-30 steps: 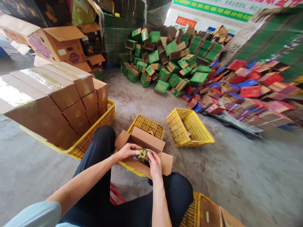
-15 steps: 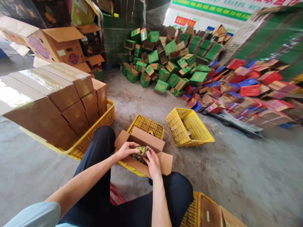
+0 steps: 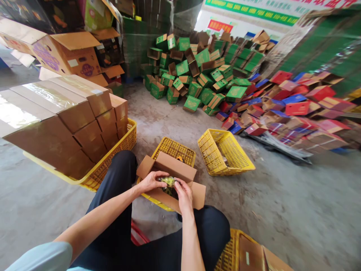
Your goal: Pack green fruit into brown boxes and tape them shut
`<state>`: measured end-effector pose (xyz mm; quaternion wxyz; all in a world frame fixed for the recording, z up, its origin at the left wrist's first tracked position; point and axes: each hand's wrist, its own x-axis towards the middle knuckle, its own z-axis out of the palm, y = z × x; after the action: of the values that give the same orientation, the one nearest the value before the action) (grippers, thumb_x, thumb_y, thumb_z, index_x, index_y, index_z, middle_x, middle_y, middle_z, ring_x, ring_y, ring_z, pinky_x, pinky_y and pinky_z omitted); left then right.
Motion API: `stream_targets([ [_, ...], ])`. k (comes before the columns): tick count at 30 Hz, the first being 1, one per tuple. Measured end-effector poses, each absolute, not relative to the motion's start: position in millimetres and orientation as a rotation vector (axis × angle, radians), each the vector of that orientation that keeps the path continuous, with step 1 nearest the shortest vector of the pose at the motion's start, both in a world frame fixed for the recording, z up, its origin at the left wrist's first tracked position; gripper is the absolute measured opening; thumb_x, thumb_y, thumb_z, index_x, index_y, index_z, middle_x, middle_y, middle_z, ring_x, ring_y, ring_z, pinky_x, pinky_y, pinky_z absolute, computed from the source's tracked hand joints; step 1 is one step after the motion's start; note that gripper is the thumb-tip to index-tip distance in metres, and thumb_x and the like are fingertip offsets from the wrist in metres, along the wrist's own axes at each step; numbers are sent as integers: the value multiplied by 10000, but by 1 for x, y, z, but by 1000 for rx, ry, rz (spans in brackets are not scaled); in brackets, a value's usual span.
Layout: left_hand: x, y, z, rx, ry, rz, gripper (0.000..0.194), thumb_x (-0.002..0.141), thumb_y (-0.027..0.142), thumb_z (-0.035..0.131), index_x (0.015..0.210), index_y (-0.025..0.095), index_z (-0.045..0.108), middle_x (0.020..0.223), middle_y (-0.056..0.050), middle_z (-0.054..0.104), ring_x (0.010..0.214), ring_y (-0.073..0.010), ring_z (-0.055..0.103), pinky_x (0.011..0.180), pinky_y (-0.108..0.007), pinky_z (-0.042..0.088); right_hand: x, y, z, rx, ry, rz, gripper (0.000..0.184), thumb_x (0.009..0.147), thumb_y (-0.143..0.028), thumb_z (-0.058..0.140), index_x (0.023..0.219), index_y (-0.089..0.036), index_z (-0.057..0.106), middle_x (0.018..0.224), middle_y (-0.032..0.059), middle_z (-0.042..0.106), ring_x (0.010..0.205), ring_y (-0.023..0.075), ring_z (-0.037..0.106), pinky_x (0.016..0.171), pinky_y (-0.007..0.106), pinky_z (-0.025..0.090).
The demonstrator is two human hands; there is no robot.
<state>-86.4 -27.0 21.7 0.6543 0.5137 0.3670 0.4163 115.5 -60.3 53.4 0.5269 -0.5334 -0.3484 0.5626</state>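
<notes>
Between my two hands is a small green packet (image 3: 168, 181) in shiny clear wrap, held level over an open cardboard box (image 3: 176, 165). My left hand (image 3: 152, 181) grips its left end, thumb in front and fingers behind. At the other end, the fingers of my right hand (image 3: 184, 192) pinch the wrap. Below the packet, dark and green contents show inside the box, partly hidden by my hands. The box's flaps are folded outward, and it rests on an upturned yellow plastic crate (image 3: 160, 146) between my knees.
At left, a yellow crate (image 3: 131, 133) holds stacked taped cartons (image 3: 81, 109). A tilted yellow crate (image 3: 225, 152) lies ahead to the right. Green boxes (image 3: 194, 90) and red and blue boxes (image 3: 297, 108) are heaped beyond. Another crate (image 3: 233, 250) with cardboard is by my right knee.
My left hand has shifted slightly along the packet, with its fingers now further over the back edge. The packet has turned a little and shows more of its green face.
</notes>
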Motion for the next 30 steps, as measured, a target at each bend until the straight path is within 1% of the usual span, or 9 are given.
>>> stream_targets([
  [2,-86,-27,22,1184,850,917,736,695,477,941,1299,114,726,1190,-141,763,1041,-300,721,931,-373,538,115,-60,52,-1285,-828,1345,392,665,-500,917,956,-254,824,1019,42,815,1002,256,740,974,407,572],
  [5,-88,-28,26,1200,840,887,670,730,507,912,1241,103,759,1142,-134,777,1003,-296,726,908,-362,541,116,-60,50,-1302,-808,1357,408,674,-515,913,968,-246,825,1019,47,814,972,248,742,918,389,596],
  [10,-90,-27,34,1058,773,900,624,772,571,867,1160,90,786,1036,-126,786,867,-240,724,828,-321,546,117,-57,51,-1312,-747,1362,505,677,-576,899,1048,-245,810,1094,66,803,1007,271,740,801,364,628],
  [13,-89,-27,32,916,808,944,665,761,623,857,1153,91,777,951,-109,768,752,-191,693,698,-272,527,118,-57,52,-1260,-730,1401,521,725,-596,869,1118,-264,787,1147,66,791,1081,271,726,842,364,625],
  [15,-88,-26,30,860,829,973,678,775,652,833,1172,106,759,960,-100,750,743,-171,679,669,-252,516,117,-58,52,-1237,-748,1463,542,753,-607,850,1172,-274,768,1177,72,783,1100,269,724,885,382,617],
  [19,-89,-27,29,831,792,969,656,788,610,847,1253,170,707,1152,-109,716,877,-192,698,729,-268,539,114,-60,47,-1238,-858,1581,565,780,-612,831,1222,-270,751,1222,91,770,1084,280,730,921,431,608],
  [22,-90,-30,32,839,710,914,690,783,549,878,1341,205,661,1279,-128,685,995,-232,704,804,-302,546,114,-60,42,-1249,-934,1547,506,772,-596,841,1141,-255,786,1220,89,771,1090,291,725,937,440,602],
  [27,-90,-31,38,975,643,889,648,823,518,860,1336,170,673,1243,-126,712,1108,-264,677,937,-327,509,116,-61,43,-1287,-999,1499,509,747,-639,837,1060,-239,821,1137,83,799,1046,316,738,968,474,589],
  [30,-88,-31,37,1006,667,888,588,814,527,864,1227,134,718,1152,-118,737,1035,-244,688,933,-316,501,114,-62,47,-1331,-1069,1494,507,728,-652,844,1025,-242,834,1062,69,814,1001,319,748,976,487,585],
])
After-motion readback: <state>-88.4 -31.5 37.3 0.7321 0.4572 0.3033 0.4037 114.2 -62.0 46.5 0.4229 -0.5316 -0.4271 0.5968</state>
